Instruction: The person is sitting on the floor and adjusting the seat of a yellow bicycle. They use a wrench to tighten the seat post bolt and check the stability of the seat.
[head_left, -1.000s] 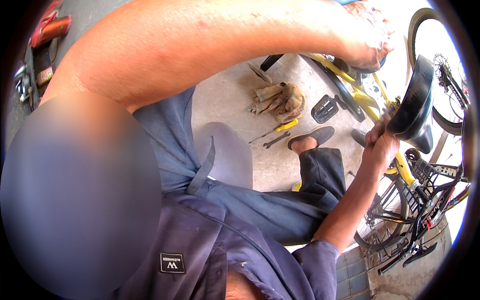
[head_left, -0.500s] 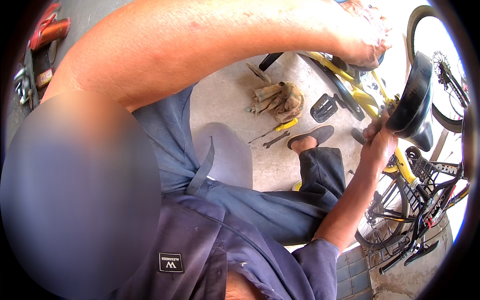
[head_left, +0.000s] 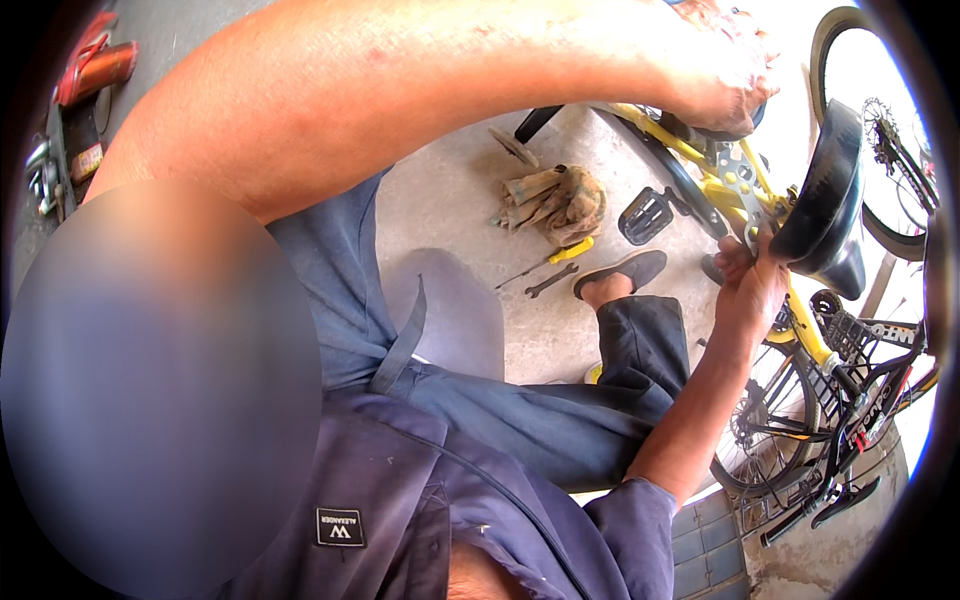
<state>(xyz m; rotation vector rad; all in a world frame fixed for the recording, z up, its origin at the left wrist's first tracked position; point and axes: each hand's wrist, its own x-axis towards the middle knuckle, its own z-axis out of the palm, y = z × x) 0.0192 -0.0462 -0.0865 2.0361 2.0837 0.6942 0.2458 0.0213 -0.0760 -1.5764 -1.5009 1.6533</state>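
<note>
A yellow bicycle frame [head_left: 715,185] with a black saddle [head_left: 825,195] is in front of me at the right. My right hand [head_left: 750,285] is below the saddle, its fingers closed on the lower end of a flat grey spanner with holes [head_left: 738,185]. This spanner lies along the frame tubes; its far end runs up near my left hand. At the top, my left hand [head_left: 730,75] is curled over a dark part of the bicycle. What its fingers grip is hidden behind the hand. A black pedal [head_left: 647,215] sticks out from the near side.
On the floor lie a crumpled brown cloth [head_left: 555,200], a yellow-handled screwdriver [head_left: 570,250] and an open-end wrench [head_left: 552,281]. My shoe [head_left: 630,272] is beside them. Another bicycle [head_left: 770,420] stands at lower right; a wheel [head_left: 870,130] is upper right. Red and orange items [head_left: 105,70] sit far left.
The flat grey spanner now shows plainly between my hands, where it was hardly visible before. My right hand has shifted slightly left and down. The left hand has hardly moved.
</note>
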